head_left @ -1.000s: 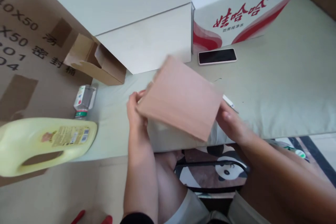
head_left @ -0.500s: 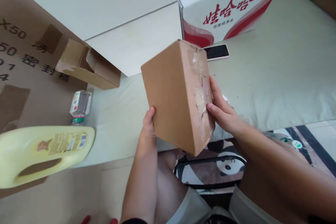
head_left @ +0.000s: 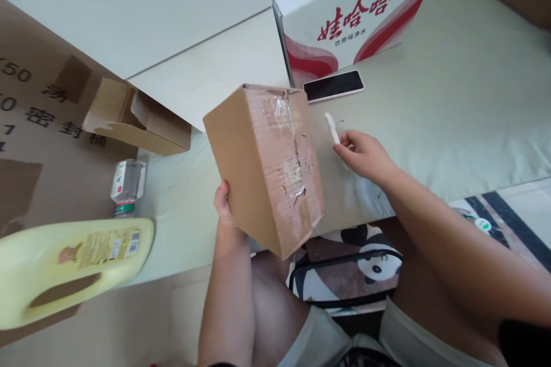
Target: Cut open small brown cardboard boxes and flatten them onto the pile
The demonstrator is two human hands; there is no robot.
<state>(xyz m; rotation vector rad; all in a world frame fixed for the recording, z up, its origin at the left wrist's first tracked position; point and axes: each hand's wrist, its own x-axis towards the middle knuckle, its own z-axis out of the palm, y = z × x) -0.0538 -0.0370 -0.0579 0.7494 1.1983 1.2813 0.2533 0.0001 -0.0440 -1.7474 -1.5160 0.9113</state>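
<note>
Seems only partway along: already holding the box [head_left: 245,166] in a tilted pose at the centre of the view, and already gripping the white tool [head_left: 331,126], but with no opening visible into the inside. Shows slits and tears along the seam [head_left: 297,140], perhaps from a start at cutting, yet looks to lack any full parting of it. Cannot tell the depth of those slits.

Looks plain and sharp-edged on the brown side facing 9 o'clock; looks far rougher on the paler face turned towards 3 o'clock, with creased, glinting tape [head_left: 294,176] at the middle and towards 12 o'clock, scuffed card, and a slightly lifted edge at the 5 o'clock corner.

Supporting the box from 8 o'clock with the left hand [head_left: 224,206], thumb pressed on the brown side, remaining fingers hidden behind. Pinching the tool between thumb and curled fingers of the right hand [head_left: 364,155], at 3 o'clock from the box, with almost no gap; pointing the tip towards 11 o'clock, clear of the card.

Also in sight around the box: phone [head_left: 333,86] at 1 o'clock on the cloth [head_left: 447,114], bottle [head_left: 128,186] at 9 o'clock, yellow jug [head_left: 99,258] at 8 o'clock.
</note>
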